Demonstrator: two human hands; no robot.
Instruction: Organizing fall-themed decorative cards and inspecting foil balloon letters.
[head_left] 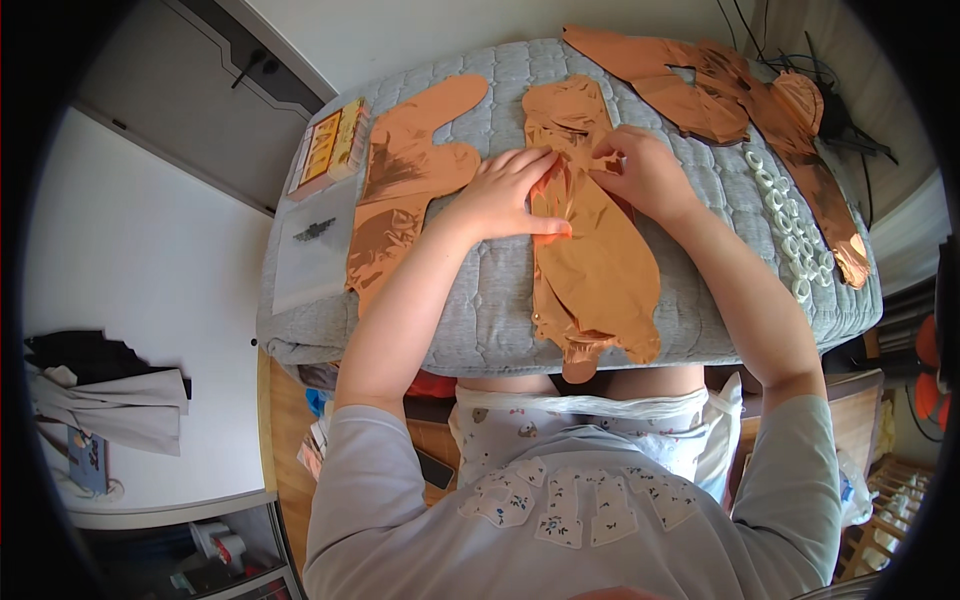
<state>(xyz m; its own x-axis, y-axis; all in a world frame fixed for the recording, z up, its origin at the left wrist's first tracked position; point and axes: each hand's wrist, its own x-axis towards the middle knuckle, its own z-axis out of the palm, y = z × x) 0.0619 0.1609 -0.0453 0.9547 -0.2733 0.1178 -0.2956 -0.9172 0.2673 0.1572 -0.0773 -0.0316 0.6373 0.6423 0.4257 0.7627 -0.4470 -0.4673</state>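
Note:
A flat, crinkled rose-gold foil balloon (600, 260) lies lengthwise on the grey quilted mattress in front of me. My left hand (505, 198) rests on its left edge, fingers stretched out and thumb spread apart, pressing the foil where it creases. At the balloon's upper right side, my right hand (645, 172) is closed, with thumb and forefinger pinching the foil near its narrow middle. Fingertips of the right hand are partly hidden. To the left lies another flat foil balloon (395, 190), apart from my hands.
More foil balloons (700, 90) spread along the right back. Several white ribbon rolls (790, 230) sit on the mattress (690, 325)'s right side. At left are a yellow-and-red box (330, 145) and a clear plastic bag (315, 240). Black cables (820, 70) hang at the far right corner.

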